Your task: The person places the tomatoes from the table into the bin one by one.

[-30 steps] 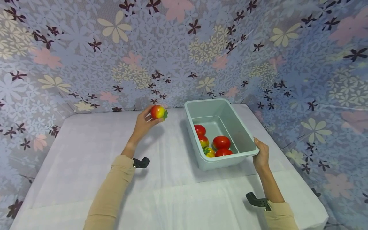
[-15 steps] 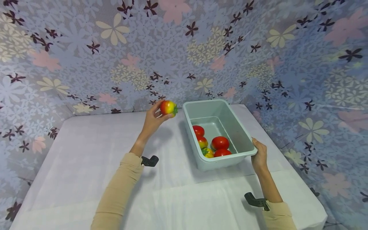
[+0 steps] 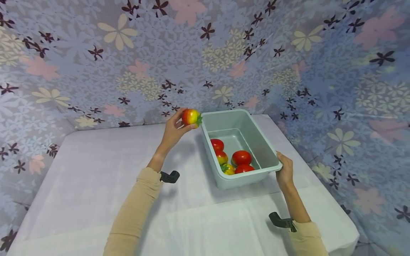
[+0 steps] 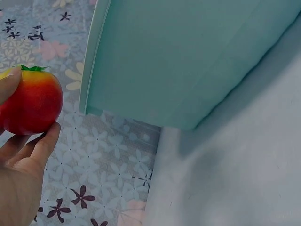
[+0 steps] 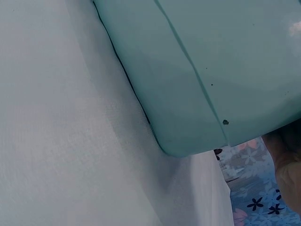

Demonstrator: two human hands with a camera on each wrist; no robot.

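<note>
My left hand (image 3: pixel 173 132) holds a red and yellow tomato (image 3: pixel 190 118) with green leaves, up beside the far left corner of the grey-green bin (image 3: pixel 259 174). In the left wrist view the thumb lies on top of the tomato (image 4: pixel 35 101) and fingers support it from below. My right hand (image 3: pixel 285 171) grips the bin's rim at its near right corner. Inside the bin, several tomatoes lie toward the near left: a plain red one (image 3: pixel 241 158), another red one (image 3: pixel 245 168), and a yellow one with green leaves (image 3: pixel 228 169) among them.
A white cloth covers the table (image 3: pixel 96 177) beneath the bin. Patterned floral fabric (image 3: pixel 179 53) hangs behind the table and along its right side. Each wrist wears a black camera mount, the left mount (image 3: pixel 169 176) and the right mount (image 3: pixel 281 221).
My left hand has carried the tomato rightward and slightly up, closer to the bin's left rim. The right hand keeps its grip on the bin corner. The head view has shifted slightly.
</note>
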